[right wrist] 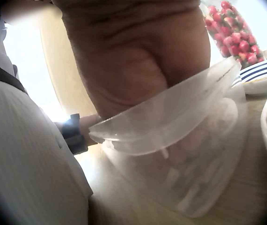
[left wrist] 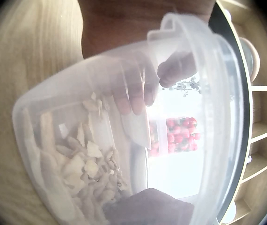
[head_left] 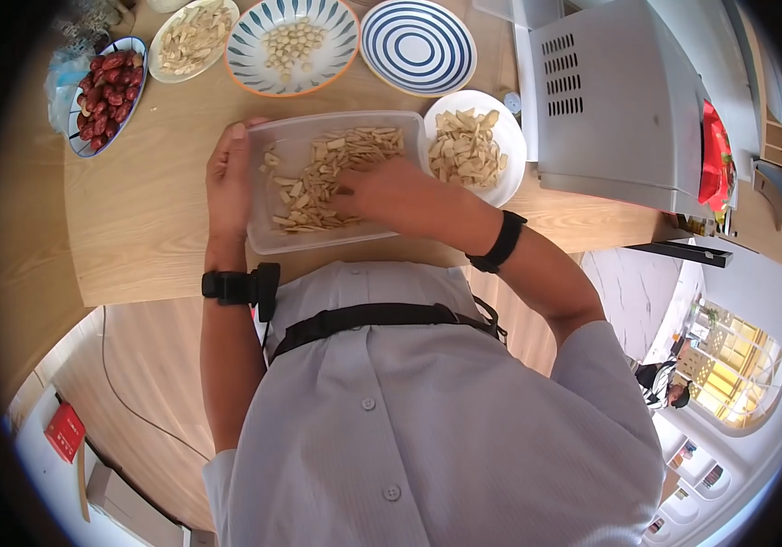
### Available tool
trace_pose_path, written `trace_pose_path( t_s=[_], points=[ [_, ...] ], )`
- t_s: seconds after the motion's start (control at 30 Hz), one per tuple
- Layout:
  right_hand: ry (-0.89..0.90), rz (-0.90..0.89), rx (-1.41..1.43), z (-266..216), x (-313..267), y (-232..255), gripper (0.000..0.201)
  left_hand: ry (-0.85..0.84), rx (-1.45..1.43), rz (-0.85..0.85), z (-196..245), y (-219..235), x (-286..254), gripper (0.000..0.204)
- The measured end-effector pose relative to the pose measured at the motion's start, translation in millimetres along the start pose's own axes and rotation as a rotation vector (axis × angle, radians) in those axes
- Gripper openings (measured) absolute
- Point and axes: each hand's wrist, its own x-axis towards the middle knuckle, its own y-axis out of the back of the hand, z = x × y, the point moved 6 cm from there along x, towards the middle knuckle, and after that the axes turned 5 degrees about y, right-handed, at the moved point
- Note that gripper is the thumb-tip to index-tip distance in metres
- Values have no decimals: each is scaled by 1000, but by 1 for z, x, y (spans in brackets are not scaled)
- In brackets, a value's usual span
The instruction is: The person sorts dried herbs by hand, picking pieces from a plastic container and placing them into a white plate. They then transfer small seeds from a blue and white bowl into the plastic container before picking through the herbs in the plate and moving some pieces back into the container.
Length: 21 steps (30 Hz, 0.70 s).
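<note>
A translucent plastic container (head_left: pixel 291 135) lies on the wooden table, its floor partly covered with pale dried slices (head_left: pixel 298 199). My left hand (head_left: pixel 230 187) grips its left side, the thumb up at the rim; in the left wrist view the fingers show through the cloudy wall. My right hand (head_left: pixel 400 196) reaches over the near right side, fingertips down among the slices. In the right wrist view the wall blurs those fingers, and I cannot tell whether they pinch any slices. Close by on the right stands a white plate (head_left: pixel 516 153) heaped with similar slices.
Behind the container are a leaf-patterned plate (head_left: pixel 341 38) of pale round pieces, a blue-ringed plate (head_left: pixel 418 47) and a small plate of slices (head_left: pixel 192 38). An oval dish of red dates (head_left: pixel 110 96) sits far left. A grey microwave-like appliance (head_left: pixel 605 109) borders the right.
</note>
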Motion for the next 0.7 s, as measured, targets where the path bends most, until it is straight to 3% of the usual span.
trace_pose_path(
  t_s=[0.27, 0.7],
  points=[
    [80, -31, 5, 5, 4, -8, 19, 19, -19, -6, -1, 0, 0, 41],
    [-17, -68, -32, 14, 7, -8, 12, 20, -33, -4, 1, -1, -2, 41]
  ],
)
